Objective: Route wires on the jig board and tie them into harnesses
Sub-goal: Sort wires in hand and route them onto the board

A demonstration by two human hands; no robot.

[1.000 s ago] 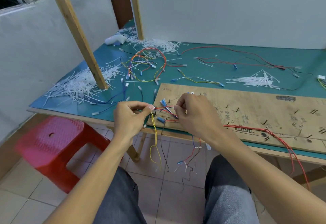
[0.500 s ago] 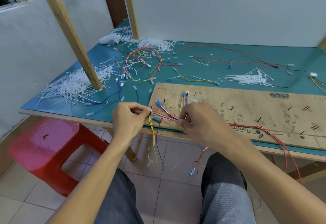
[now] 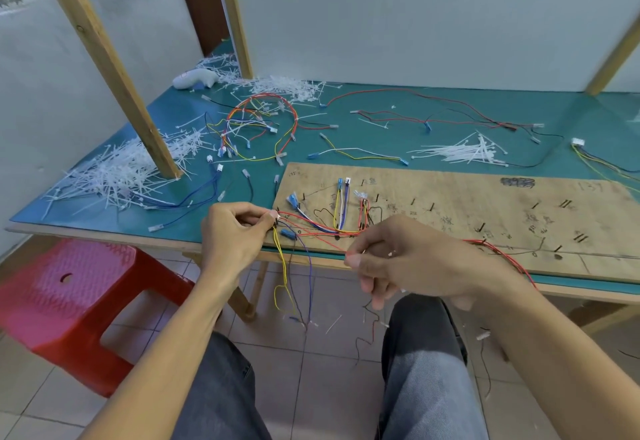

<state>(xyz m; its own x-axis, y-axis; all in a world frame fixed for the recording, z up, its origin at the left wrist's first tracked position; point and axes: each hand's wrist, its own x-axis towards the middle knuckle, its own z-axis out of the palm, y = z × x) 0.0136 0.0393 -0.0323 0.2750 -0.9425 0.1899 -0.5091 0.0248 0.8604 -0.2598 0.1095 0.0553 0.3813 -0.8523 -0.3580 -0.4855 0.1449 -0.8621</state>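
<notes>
Fingers [image 3: 265, 218] of the left hand [image 3: 232, 237] are curled, thumb and forefinger pinching the wire bundle [image 3: 313, 224] just off the near-left corner of the jig board [image 3: 467, 197], while the right hand [image 3: 415, 263] pinches a thin red wire [image 3: 320, 238] stretched taut between the two hands. The board lies flat on the green table [image 3: 166, 121], long axis left to right, and the bundle runs rightward along its near edge, with yellow and blue strands [image 3: 284, 266] hanging below the table edge. Handwriting on the board is too faint to read.

Handwriting [image 3: 517, 182] on the jig board [image 3: 485, 218] (blurred) cannot be read.
</notes>
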